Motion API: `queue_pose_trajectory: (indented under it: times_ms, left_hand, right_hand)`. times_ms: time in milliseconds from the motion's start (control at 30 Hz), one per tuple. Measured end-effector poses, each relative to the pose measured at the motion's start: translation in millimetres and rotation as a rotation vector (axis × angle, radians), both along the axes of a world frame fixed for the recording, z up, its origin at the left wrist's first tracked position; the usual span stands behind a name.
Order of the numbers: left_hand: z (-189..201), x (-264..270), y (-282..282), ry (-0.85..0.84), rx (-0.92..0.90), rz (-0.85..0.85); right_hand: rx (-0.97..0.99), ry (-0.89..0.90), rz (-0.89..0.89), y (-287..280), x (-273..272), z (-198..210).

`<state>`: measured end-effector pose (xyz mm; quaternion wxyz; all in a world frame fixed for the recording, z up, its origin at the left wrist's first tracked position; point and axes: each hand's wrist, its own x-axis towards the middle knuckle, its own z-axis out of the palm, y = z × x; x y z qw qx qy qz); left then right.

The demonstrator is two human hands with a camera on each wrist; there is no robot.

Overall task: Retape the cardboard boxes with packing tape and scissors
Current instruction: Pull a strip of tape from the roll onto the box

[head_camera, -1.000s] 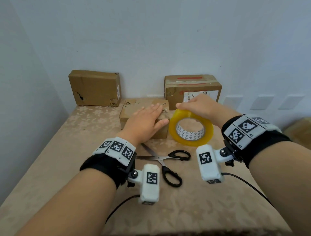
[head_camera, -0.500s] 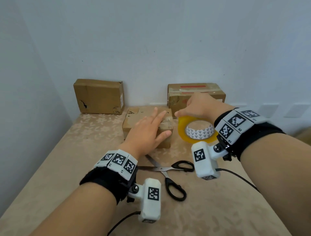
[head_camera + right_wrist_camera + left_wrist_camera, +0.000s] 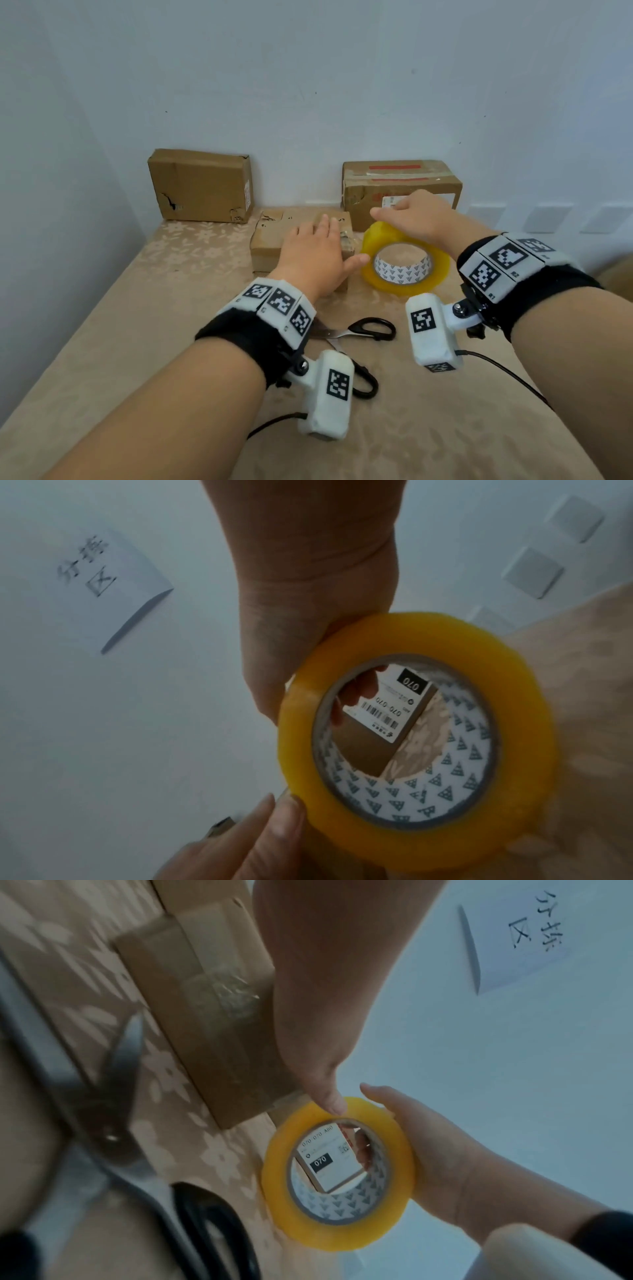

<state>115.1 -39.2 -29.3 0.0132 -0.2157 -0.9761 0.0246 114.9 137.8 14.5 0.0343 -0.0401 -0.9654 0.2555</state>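
head view: beige floral tabletop (image 3: 144, 329), white walls (image 3: 308, 85); right hand (image 3: 416, 214) grips tape roll (image 3: 406, 263).

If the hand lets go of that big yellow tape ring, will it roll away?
Probably it would roll: the tape roll is a round ring, tilted up on its edge, held by the right hand. It looks stiff, since its thick wound band and cardboard core keep their shape in the grip. Its glossy sides may feel slippery. The left hand thumb touches it.
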Motion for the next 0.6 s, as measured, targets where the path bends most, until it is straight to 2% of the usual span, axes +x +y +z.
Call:
queue_pose_trajectory:
  times_ms: [100,167,333,467,600]
  left_hand:
    - [1,-3,11,-0.016,0.042,0.052]
    - [-1,-4,9,0.004,0.053,0.02]
    - [4,-10,-24,-0.017,0.048,-0.127]
    - [10,-14,-61,-0.016,0.006,-0.144]
    - [8,-6,-67,-0.129,0.193,-0.156]
  right_hand:
    - [-0.314,0.059,-0.069,17,16,-14]
    - [-0.407,0.037,-0.12,24,25,-24]
    - [-0.457,0.06,-0.122,3,41,-15]
    - [-0.443,0.03,-0.092,-33,52,-6]
    - [-0.458,0.016,-0.127,-52,57,-10]
